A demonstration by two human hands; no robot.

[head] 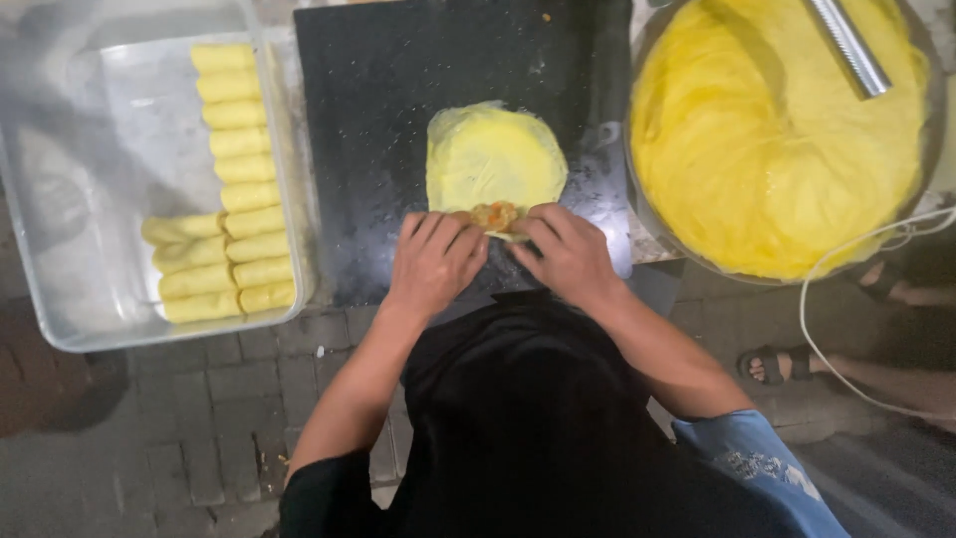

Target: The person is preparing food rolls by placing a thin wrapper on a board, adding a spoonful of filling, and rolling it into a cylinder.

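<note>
Head view: yellow wrapper [496, 157] lies just beyond both hands [498, 254].

A grey paved floor of rectangular bricks [214, 438] lies dimly lit beneath a dark, smooth, speckled worktop slab [378, 149].

The left hand [435, 261] and right hand [570, 255] cover the near edge of the yellow wrapper [495, 157], while the frame's top edge cuts off the bowl of wrappers [777, 149] and the clear tray [60, 299].
</note>
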